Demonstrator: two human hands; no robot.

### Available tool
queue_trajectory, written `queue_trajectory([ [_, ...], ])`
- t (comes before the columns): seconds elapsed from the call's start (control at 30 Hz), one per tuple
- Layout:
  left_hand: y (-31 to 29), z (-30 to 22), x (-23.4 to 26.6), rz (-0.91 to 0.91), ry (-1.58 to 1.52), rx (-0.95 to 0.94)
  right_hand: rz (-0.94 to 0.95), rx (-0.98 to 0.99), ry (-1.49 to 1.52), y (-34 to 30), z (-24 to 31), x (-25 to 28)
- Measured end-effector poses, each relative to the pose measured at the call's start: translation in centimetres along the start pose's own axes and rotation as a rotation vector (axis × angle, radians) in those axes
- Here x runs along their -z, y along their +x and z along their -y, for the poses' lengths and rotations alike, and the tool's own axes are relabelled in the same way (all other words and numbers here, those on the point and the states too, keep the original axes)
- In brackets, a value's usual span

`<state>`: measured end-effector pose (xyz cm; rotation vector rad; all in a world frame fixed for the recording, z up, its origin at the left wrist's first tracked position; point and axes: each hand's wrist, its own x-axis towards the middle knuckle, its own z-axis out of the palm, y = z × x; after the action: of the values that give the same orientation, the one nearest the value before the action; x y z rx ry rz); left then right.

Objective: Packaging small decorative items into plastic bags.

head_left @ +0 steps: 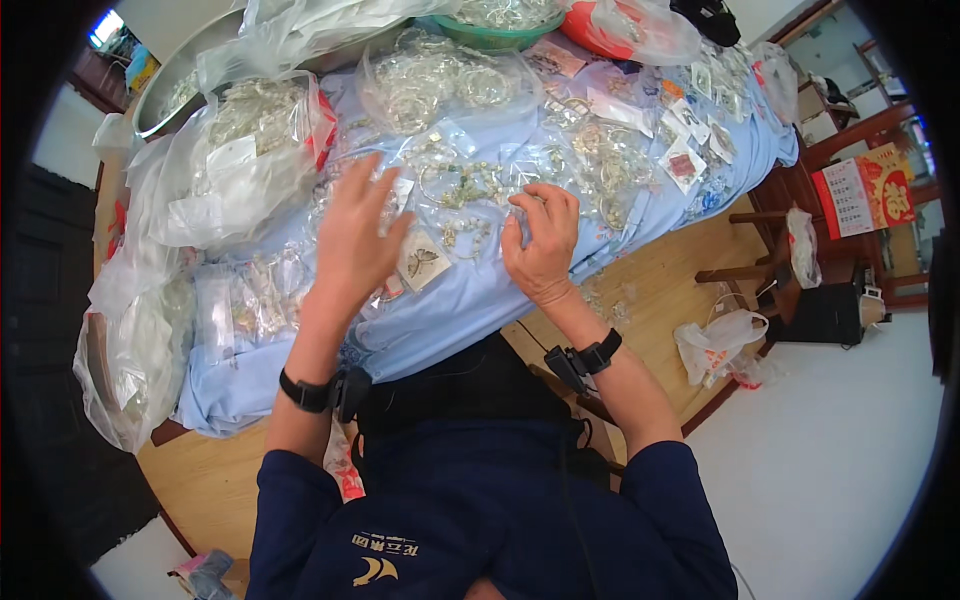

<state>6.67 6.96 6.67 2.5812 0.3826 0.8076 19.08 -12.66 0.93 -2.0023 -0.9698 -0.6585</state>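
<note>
A: How far along does the work stand?

B: Jewellery, much of it in small clear packets, lies on the blue-covered desk, between and beyond the hands. A large clear bag at the back and a bulging bag at the left contain many pieces; that portion looks gathered. The middle packets lie spread and overlapping, beside a white card bearing a winged ornament. I judge much is left to handle.

A: And the hands?

B: The left hand is wide, fingers apart, with nothing visibly held. The right hand is narrow, fingers bent toward the thumb, over the packets; whether it pinches one, I cannot tell.

A: What is obscured?

B: Glare on the plastic blurs single pieces and the right fingertips' contact. Sheeting partly covers the metal basin; the green bowl is cut off above. Counting is impossible.
</note>
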Motion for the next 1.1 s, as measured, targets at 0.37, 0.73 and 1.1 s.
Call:
queue_trajectory([
  [0.37, 1.0, -1.1, -2.5, 0.361, 0.057, -0.195, 0.096, 0.042, -0.029, 0.0, -0.1, 0.0],
  [0.73, 1.4, -0.6, -2.4, 0.284, 0.011, -0.159, 0.195, 0.216, 0.117, 0.2, -0.2, 0.8],
  [1.1, 3.0, -1.0, -3.0, 0.215, 0.154, -0.048, 0.272, 0.284, 0.186, -0.4, -0.1, 0.6],
])
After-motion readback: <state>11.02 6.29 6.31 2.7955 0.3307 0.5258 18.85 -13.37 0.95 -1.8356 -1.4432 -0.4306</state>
